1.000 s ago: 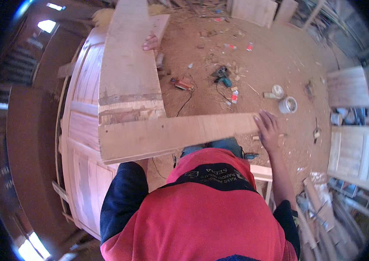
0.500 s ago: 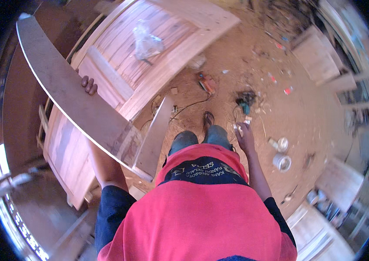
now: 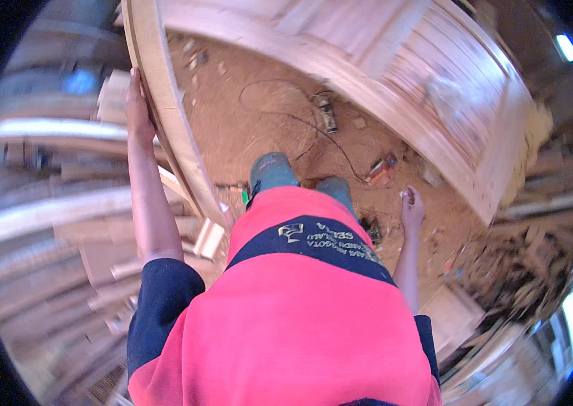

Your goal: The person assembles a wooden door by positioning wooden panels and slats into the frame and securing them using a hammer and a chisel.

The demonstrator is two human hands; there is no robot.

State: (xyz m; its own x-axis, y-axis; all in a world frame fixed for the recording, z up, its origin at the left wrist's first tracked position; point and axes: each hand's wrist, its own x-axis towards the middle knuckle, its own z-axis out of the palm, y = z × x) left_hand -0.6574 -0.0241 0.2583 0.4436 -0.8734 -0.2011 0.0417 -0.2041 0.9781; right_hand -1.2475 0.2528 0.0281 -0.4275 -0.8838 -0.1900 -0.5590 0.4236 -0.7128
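Observation:
My left hand [image 3: 139, 105] grips the outer side of a long wooden board [image 3: 173, 115], seen nearly edge-on at my left. A short pale crosspiece [image 3: 209, 238] joins its near end beside my hip. My right hand [image 3: 412, 208] hangs low at my right with fingers curled. A small whitish bit [image 3: 404, 194] shows at its fingertips, too small to name. Ahead and to the right lies a large panelled wooden door [image 3: 428, 125], with a clear plastic bag [image 3: 445, 95] on it.
On the dirt floor [image 3: 222, 108] lie a dark corded power tool [image 3: 327, 111] and a red tool [image 3: 382, 170], with a cable between them. Stacked timber [image 3: 50, 230], smeared by motion, fills the left side. Pale boards [image 3: 452, 314] lie behind my right arm.
My view has swung left, so the door now stands ahead and to the right. The board in my left hand has turned from its broad face to nearly edge-on.

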